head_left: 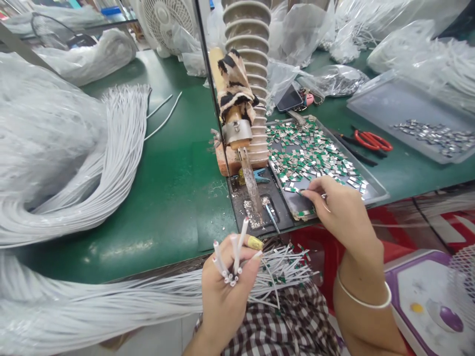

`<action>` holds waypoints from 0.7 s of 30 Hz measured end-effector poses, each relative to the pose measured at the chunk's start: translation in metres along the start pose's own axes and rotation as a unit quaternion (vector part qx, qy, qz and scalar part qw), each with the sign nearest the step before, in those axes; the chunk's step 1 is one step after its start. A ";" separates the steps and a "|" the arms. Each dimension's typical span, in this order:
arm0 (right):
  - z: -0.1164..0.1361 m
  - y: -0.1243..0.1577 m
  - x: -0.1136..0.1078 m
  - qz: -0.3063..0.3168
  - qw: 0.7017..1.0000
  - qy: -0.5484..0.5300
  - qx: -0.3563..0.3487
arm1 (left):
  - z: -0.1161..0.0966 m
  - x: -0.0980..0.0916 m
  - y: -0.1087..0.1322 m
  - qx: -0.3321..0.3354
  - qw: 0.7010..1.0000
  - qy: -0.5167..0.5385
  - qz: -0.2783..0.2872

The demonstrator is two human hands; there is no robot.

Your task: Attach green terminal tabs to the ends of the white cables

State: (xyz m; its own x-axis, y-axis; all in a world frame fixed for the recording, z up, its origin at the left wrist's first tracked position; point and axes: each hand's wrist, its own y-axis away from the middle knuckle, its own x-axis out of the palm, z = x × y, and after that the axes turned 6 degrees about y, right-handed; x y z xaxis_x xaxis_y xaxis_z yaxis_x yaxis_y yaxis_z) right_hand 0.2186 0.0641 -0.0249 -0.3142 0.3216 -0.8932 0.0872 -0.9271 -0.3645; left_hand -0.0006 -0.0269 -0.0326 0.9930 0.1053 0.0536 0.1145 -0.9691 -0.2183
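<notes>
My left hand (232,282) is closed around several white cables (236,252), their cut ends pointing up. A yellow covering (255,243) wraps one of its fingertips. My right hand (339,212) pinches a small green-and-silver connector (303,192) over the near edge of a metal tray (376,190). Many loose connectors (308,148) of the same kind lie scattered in that tray. Between the hands and farther back, a soldering iron (249,180) with a cloth-wrapped handle points down at a black stand (284,217) holding bits of solder. Long white cables (148,296), several with green connectors at their ends, lie across my lap.
A thick bundle of white cables (126,128) lies on the green table (178,188) at left. A ribbed duct (247,29) stands behind the iron. Red-handled pliers (371,140) and a clear plastic bin (419,106) with metal parts are at right. A fan (165,20) stands behind.
</notes>
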 end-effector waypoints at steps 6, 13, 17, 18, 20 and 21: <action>0.023 0.012 0.006 -0.112 0.987 -0.103 0.050 | 0.003 -0.003 -0.002 -0.047 0.998 0.049 0.002; 0.068 0.045 -0.004 -0.052 0.916 -0.395 0.042 | -0.003 0.007 -0.016 -0.043 0.999 0.015 0.005; 0.081 0.053 -0.003 -0.086 0.903 -0.421 0.011 | -0.004 0.010 -0.019 -0.024 0.999 0.022 0.001; 0.082 0.054 -0.002 -0.091 0.900 -0.425 0.007 | -0.004 0.010 -0.019 -0.028 0.999 0.025 0.002; 0.082 0.054 0.001 -0.098 0.897 -0.432 -0.001 | -0.006 0.010 -0.020 -0.037 0.999 0.027 0.006; 0.081 0.054 0.001 -0.100 0.895 -0.434 -0.005 | -0.007 0.010 -0.021 -0.041 0.999 0.027 0.008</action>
State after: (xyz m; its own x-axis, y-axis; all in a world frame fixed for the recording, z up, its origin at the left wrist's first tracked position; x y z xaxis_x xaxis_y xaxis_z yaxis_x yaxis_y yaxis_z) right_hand 0.1460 -0.0014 -0.0245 -0.9402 0.2067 -0.2708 -0.0457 -0.8642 -0.5011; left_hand 0.0063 -0.0071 -0.0209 0.9913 0.0802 0.1047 0.0945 -0.9857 -0.1394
